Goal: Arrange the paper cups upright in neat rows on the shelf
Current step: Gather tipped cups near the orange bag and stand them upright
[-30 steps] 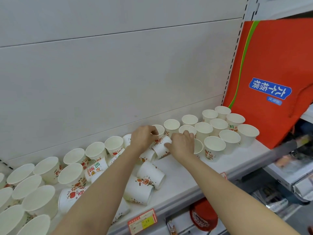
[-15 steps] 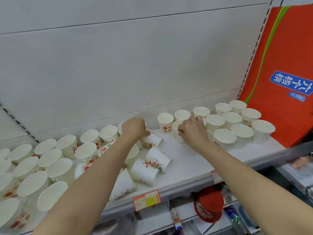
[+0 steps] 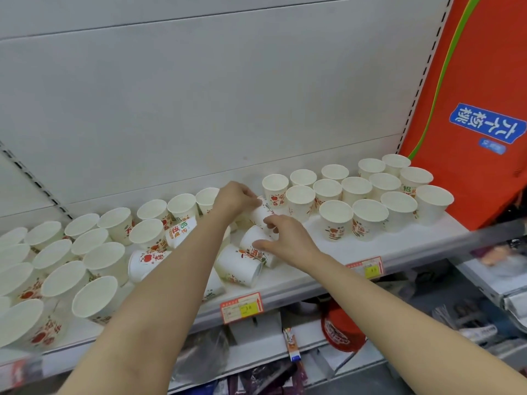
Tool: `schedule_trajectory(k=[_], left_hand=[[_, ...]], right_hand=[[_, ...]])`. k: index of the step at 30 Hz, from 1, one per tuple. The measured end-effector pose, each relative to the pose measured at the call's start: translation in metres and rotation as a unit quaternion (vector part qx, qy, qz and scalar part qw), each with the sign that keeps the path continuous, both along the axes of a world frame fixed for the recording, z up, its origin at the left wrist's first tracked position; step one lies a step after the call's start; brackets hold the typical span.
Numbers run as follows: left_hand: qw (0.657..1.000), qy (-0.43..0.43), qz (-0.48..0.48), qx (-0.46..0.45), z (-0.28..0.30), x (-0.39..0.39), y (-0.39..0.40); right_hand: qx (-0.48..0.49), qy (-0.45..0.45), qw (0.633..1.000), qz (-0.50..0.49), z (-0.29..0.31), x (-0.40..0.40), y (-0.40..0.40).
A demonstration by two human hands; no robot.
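Both hands work the jumble at the middle of the white metal shelf [image 3: 328, 269]; the left hand [image 3: 235, 199] has its grip clamped on a tipped white paper cup with red print [image 3: 261, 213], the right hand [image 3: 285, 238] has fingers curled onto that cup's lower end; best to swing its mouth upward, then seat it just left of the upright rows of white paper cups [image 3: 356, 195] at far right, without nudging them.

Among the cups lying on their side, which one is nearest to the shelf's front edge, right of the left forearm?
The tipped cup just below the right hand: its open mouth faces the front edge, lower right.
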State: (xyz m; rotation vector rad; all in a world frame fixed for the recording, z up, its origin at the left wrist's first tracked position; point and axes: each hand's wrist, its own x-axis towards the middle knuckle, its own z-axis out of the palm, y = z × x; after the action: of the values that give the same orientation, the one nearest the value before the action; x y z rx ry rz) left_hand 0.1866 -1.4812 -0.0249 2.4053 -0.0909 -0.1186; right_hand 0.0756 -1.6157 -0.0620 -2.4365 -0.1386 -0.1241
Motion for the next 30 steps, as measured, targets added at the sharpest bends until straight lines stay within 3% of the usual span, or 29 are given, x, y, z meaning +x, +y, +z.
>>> schedule_trajectory(k=[8,11,16,19,25,30], left_hand=[[0.988,-0.126,-0.069,0.058,-0.004,-0.030,-0.009],[0.982,-0.143,-0.079,0.094,-0.009,-0.040,-0.012],[0.984,-0.146,-0.078,0.072,-0.011,-0.044,-0.012],[0.983,-0.163,-0.064,0.054,-0.004,-0.049,-0.008],[0.986,-0.158,-0.054,0.011,-0.002,-0.070,0.011],[0.985,-0.125,-0.097,0.064,0.000,-0.088,0.035]], right_hand=[[-0.024,0.063,0.996,-0.052,-0.016,-0.002,0.011],[0.022,0.075,0.995,-0.056,-0.020,-0.007,0.011],[0.128,0.093,0.983,-0.091,-0.021,-0.021,-0.023],[0.180,0.068,0.976,-0.106,-0.018,-0.030,-0.047],[0.178,-0.023,0.979,-0.100,-0.024,-0.020,-0.050],[0.171,-0.040,0.979,-0.101,-0.036,-0.007,-0.053]])
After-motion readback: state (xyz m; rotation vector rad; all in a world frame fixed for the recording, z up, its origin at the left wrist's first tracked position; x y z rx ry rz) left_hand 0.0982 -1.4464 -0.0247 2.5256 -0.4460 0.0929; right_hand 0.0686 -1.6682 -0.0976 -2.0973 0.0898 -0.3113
